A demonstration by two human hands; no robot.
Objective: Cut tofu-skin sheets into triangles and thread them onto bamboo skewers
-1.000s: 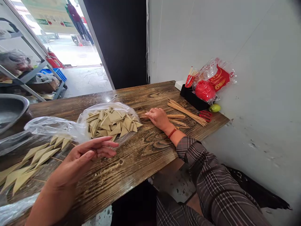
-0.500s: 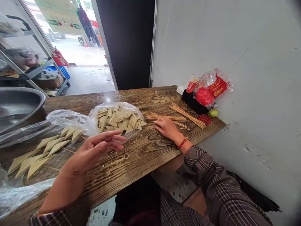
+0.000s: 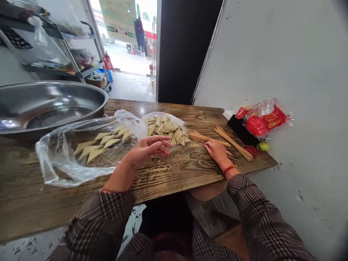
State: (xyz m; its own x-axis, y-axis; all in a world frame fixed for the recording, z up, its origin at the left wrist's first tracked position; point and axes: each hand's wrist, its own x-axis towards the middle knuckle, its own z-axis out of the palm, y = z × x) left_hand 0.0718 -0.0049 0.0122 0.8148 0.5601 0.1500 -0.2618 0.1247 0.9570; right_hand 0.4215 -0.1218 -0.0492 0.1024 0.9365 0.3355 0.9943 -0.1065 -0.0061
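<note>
Many thin tan wooden skewers (image 3: 200, 136) could scatter if the right hand (image 3: 216, 150), grip unclear, sweeps sideways; the left hand (image 3: 145, 151) hangs open.

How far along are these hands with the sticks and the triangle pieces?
Partway, it seems. A small batch of threaded pieces already lies on the plastic bag. The right hand is at the sticks; whether it grips one is unclear. The left hand looks empty. Left over: a heap of loose triangles and many bare sticks.
</note>
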